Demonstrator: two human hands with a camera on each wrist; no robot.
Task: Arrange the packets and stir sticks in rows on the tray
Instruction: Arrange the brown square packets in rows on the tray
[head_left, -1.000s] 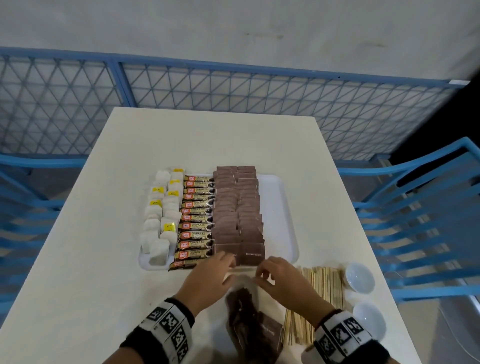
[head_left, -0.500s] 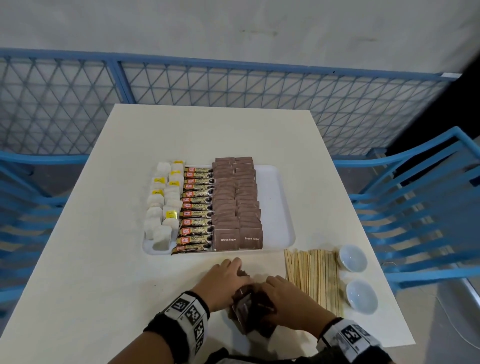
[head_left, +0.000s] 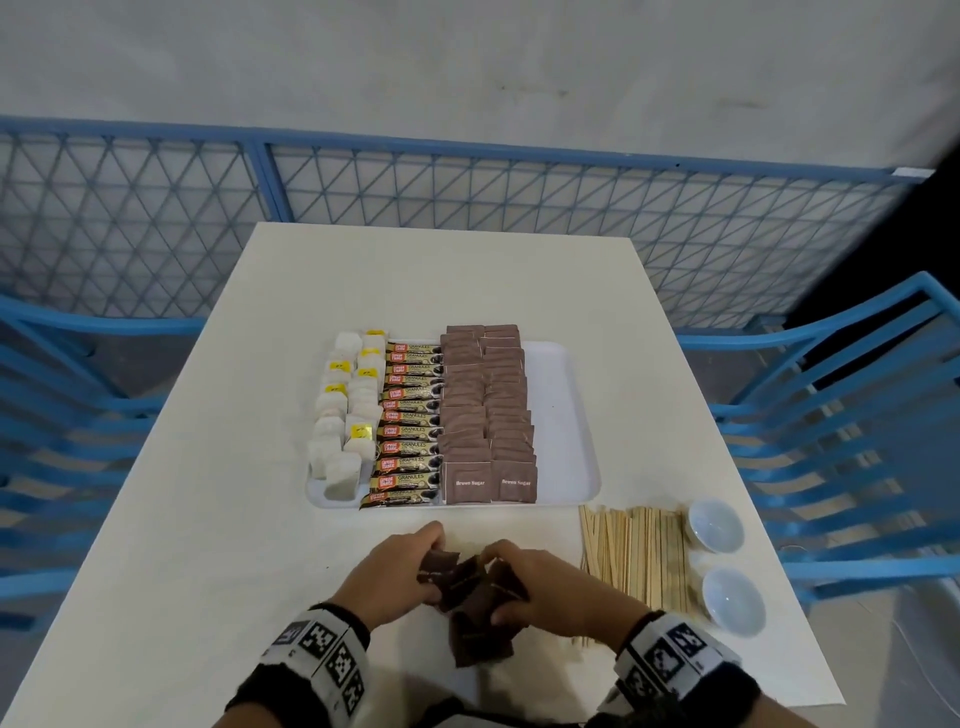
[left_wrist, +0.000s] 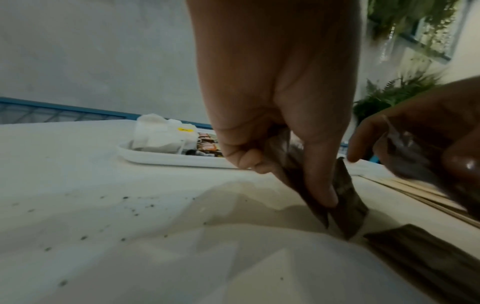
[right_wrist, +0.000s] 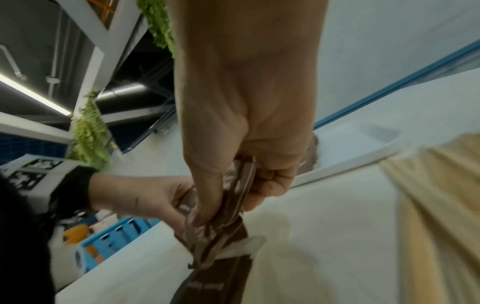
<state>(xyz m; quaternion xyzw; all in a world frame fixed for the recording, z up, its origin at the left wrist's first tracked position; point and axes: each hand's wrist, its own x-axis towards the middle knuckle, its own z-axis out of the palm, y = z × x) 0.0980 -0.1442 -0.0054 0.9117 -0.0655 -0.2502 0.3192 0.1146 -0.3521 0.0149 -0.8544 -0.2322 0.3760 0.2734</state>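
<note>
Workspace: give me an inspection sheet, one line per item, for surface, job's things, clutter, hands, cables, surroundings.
Surface: white table; dark specks near the left hand in the left wrist view.
Job's things: white tray holds rows of tea bags, coffee sticks and brown sugar packets, with its right strip bare; loose brown packets lie in front of the tray; stir sticks lie on the table right of them.
Clutter: two small white bowls beside the sticks.
Hands: left hand and right hand each grip loose brown packets.
Cables: nothing seen.
Surroundings: blue mesh fence, blue chairs on both sides, grey wall, plants.
</note>
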